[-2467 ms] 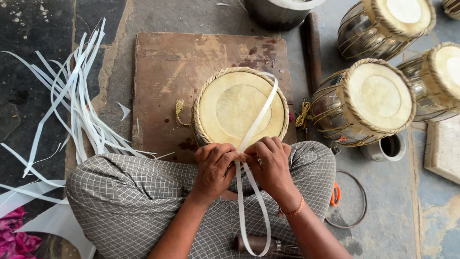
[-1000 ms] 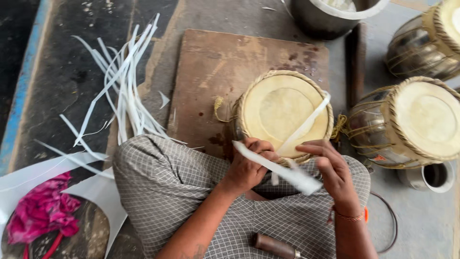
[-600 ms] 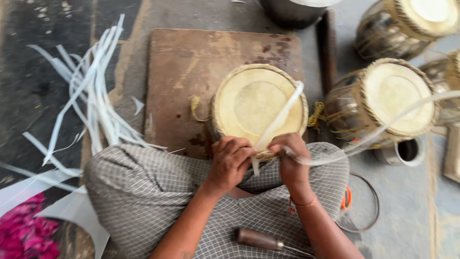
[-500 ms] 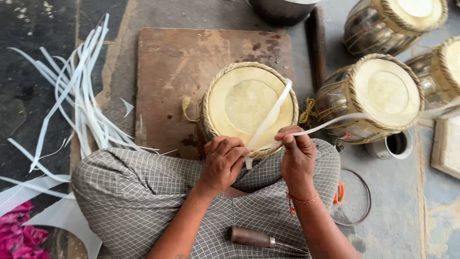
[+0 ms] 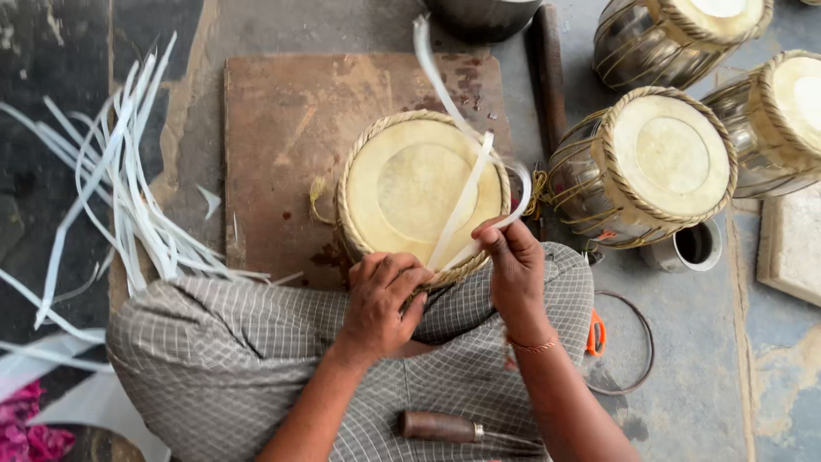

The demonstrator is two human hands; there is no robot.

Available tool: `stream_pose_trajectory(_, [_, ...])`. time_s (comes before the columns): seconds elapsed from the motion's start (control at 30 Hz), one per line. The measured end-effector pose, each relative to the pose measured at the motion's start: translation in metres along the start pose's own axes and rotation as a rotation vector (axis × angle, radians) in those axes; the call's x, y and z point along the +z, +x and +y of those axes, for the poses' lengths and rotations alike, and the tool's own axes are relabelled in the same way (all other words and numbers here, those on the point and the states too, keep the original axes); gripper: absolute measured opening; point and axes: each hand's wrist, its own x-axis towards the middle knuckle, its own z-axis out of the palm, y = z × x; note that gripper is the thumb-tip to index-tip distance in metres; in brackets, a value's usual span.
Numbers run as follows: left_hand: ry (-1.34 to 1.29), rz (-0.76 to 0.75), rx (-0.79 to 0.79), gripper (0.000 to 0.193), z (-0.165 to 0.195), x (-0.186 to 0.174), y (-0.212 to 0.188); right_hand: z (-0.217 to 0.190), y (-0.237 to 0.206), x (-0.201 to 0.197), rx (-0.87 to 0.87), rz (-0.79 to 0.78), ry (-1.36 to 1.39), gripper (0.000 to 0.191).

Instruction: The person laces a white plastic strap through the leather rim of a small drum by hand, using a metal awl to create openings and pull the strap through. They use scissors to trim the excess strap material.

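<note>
White strap (image 5: 462, 201) pinched in right hand (image 5: 513, 265) — left hand (image 5: 380, 295) seemingly grips drum (image 5: 419, 192) rim.

We see tan-skinned drum (image 5: 419, 192) upright on our lap edge, white strap (image 5: 462, 205) looping across its head.

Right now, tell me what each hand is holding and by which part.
The right hand pinches the white strap near the drum rim, where the strap loops back. The left hand presses on the drum's braided near edge.
</note>
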Motion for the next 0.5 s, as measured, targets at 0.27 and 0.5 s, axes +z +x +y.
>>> stream_pose_trajectory(0.27, [0.218, 0.052, 0.093, 0.028, 0.002, 0.010, 0.006, -0.038, 0.004, 0.003, -0.546, -0.445, -0.840, 0.026])
stream_pose_trajectory(0.5, [0.160, 0.017, 0.118, 0.031, -0.015, 0.020, 0.008, -0.012, -0.002, 0.022, -0.589, -0.137, -0.901, 0.023])
